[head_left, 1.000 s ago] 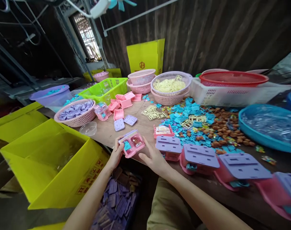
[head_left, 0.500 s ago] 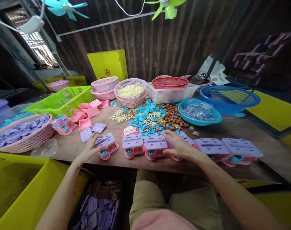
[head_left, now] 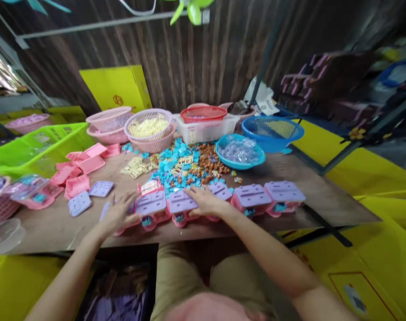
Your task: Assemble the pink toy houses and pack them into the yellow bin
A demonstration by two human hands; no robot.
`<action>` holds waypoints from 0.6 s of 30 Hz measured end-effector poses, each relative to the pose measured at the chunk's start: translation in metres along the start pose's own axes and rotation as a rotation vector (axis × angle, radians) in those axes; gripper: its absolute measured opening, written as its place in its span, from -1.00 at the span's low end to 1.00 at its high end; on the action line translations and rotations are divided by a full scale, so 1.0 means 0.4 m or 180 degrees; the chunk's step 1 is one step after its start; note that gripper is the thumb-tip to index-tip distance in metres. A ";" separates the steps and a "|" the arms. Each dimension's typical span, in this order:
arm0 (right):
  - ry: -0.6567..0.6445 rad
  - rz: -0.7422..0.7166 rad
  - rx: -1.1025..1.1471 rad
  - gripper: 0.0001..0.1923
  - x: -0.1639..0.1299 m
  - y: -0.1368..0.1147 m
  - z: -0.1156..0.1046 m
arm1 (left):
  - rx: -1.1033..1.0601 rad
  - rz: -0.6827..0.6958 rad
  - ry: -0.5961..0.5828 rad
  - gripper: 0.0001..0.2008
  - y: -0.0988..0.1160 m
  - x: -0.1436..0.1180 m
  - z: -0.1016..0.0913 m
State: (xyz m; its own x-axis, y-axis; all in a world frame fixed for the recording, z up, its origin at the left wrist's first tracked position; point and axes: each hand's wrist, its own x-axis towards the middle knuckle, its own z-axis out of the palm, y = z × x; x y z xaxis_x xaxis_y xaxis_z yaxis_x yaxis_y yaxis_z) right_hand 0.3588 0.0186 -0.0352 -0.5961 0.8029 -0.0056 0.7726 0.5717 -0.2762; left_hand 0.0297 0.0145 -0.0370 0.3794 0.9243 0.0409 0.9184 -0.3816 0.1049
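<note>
both hands are lying flat and open, gripping nothing: the left hand (head_left: pixel 118 215) and right hand (head_left: pixel 203 201) are pressing on the row of purple-lidded pink toy cases (head_left: pixel 181 206) along the tabletop (head_left: pixel 310 200) edge, just in front of the blue parts pile (head_left: pixel 176 166).

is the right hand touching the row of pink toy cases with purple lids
Touching. The head view shows the right hand lying flat on a purple lid in the row of pink toy cases, fingers spread over it with no gap.
</note>
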 end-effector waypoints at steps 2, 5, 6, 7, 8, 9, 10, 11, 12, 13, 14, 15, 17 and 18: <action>0.0037 -0.0030 0.0009 -0.11 -0.004 0.005 0.004 | 0.0053 0.0119 0.0130 -0.36 0.031 0.013 0.019; 0.0169 -0.0097 0.0019 -0.11 -0.011 0.005 0.017 | 0.0059 0.0209 0.0299 -0.35 0.042 0.020 0.044; 0.0223 -0.0091 0.0021 -0.10 -0.014 0.002 0.023 | 0.0044 0.0258 0.0314 -0.36 0.034 0.019 0.053; 0.0270 -0.0068 0.0021 -0.08 -0.016 -0.002 0.030 | 0.0035 0.0298 0.0337 -0.36 0.023 0.018 0.062; 0.0301 -0.0030 0.0027 -0.06 -0.018 -0.006 0.036 | 0.0039 0.0324 0.0369 -0.36 0.010 0.017 0.072; 0.0320 0.0010 0.0049 -0.04 -0.021 -0.009 0.040 | 0.0048 0.0337 0.0391 -0.36 -0.004 0.018 0.081; 0.0324 0.0030 0.0098 -0.02 -0.024 -0.010 0.040 | 0.0056 0.0331 0.0400 -0.36 -0.015 0.019 0.088; 0.0315 0.0013 0.0181 0.00 -0.029 -0.008 0.036 | 0.0057 0.0306 0.0401 -0.36 -0.022 0.021 0.093; 0.0307 -0.0020 0.0285 0.00 -0.037 -0.002 0.027 | 0.0049 0.0270 0.0380 -0.36 -0.025 0.023 0.093; 0.0300 -0.0061 0.0395 -0.01 -0.047 0.009 0.013 | 0.0032 0.0235 0.0332 -0.36 -0.023 0.025 0.089; 0.0281 -0.0096 0.0497 -0.02 -0.060 0.024 -0.006 | 0.0010 0.0209 0.0253 -0.35 -0.017 0.026 0.081; 0.0276 -0.0067 0.0555 -0.05 -0.076 0.044 -0.028 | -0.0013 0.0187 0.0163 -0.33 -0.008 0.028 0.070; 0.0131 0.0088 0.0535 -0.07 -0.113 0.093 -0.074 | -0.0050 0.0171 -0.0057 -0.29 0.009 0.031 0.046; 0.0045 0.0240 0.0488 -0.08 -0.134 0.120 -0.097 | -0.0067 0.0186 -0.0178 -0.28 0.016 0.032 0.036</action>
State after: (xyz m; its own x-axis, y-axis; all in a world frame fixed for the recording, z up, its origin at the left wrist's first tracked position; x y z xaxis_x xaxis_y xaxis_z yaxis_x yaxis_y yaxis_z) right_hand 0.4362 0.0095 -0.0110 -0.5338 0.8454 -0.0186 0.7719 0.4782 -0.4189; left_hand 0.0421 0.0240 -0.0502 0.4385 0.8987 -0.0078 0.8921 -0.4343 0.1247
